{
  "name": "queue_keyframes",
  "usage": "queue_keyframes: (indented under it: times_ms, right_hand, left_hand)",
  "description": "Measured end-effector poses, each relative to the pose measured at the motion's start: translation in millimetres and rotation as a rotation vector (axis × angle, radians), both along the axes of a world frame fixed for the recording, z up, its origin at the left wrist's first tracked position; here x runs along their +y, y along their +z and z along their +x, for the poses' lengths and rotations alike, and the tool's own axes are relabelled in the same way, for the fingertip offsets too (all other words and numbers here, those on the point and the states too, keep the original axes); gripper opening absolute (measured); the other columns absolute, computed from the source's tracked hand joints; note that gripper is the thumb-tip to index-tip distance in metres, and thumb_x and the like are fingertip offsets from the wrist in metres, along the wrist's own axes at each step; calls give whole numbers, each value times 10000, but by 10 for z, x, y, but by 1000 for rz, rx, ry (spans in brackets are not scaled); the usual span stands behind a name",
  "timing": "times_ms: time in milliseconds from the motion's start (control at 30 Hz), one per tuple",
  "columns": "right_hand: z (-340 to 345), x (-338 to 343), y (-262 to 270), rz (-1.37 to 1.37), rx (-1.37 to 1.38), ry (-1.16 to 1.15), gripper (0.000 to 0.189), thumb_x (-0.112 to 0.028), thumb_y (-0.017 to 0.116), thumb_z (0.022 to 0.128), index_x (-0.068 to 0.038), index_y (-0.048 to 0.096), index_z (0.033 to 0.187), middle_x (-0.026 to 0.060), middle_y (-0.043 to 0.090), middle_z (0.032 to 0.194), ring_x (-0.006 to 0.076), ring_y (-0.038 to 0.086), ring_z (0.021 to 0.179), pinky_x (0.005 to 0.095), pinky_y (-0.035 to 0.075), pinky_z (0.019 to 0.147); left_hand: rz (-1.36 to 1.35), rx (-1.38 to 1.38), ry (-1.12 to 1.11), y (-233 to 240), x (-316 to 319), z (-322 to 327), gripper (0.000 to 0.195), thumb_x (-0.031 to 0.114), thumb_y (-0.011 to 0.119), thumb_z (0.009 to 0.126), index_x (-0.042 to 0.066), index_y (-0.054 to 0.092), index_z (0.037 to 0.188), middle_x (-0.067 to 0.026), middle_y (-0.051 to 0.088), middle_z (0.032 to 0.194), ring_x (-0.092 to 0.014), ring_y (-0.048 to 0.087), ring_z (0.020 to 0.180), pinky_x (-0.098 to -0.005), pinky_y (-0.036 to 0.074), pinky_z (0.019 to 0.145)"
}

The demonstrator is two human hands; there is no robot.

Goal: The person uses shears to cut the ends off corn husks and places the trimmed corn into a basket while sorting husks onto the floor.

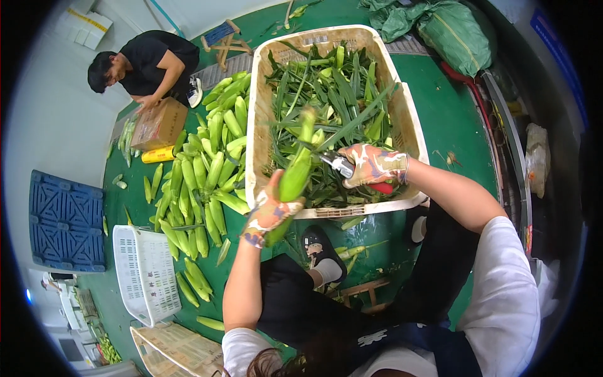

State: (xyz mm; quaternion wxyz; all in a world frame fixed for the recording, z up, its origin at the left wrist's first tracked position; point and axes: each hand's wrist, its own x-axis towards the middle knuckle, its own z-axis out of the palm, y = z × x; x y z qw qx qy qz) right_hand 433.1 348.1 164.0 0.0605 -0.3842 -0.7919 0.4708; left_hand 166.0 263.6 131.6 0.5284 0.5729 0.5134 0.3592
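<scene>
My left hand (272, 211), in a camouflage-patterned glove, grips a green ear of corn in its husk (297, 174) by its lower part. The ear is tilted, its upper end blurred. In my right hand (372, 165), gloved alike, is a pair of pruning shears (340, 166) with a red handle. Their blades are beside the ear, near a long leaf; whether they touch it I cannot tell. Both hands are over the near end of a cream plastic crate (251, 136), which holds a heap of cut corn leaves and husks (339, 103).
Left of the crate lies a pile of husked-in corn ears (198, 174) on the green floor. A white plastic basket (146, 273) and a blue pallet (67, 221) stand farther left. A person (150, 61) crouches by a cardboard box (160, 123). A green sack (452, 37) sits at back right.
</scene>
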Motion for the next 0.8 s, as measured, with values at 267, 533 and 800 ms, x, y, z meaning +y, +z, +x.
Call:
queue_keyframes:
  times_ms: [267,533,800]
  right_hand:
    - [61,-246,144,-400,190,96,501,-400,713,707,-57,476,985,44,545,818,133,515,734,277,435,660]
    - [-320,-180,146,-510,488,17,283,-230,708,735,-49,495,780,-1,504,726,89,494,676,246,426,626]
    - [-576,-364,-355,-228,183,-167,400,-242,752,700,-23,576,984,18,562,686,130,530,624,282,467,584]
  left_hand:
    - [-207,-483,52,5,107,-433,801,99,684,576,-1,367,1304,-133,588,1029,-265,602,860,-357,515,723]
    - [-395,-994,-128,-26,276,-2,840,219,767,530,20,394,1257,-142,567,974,-317,602,756,-423,546,669]
    - [-459,-144,-159,-235,350,-1134,699,82,672,651,-6,420,1297,-125,597,1089,-157,587,940,-249,467,810]
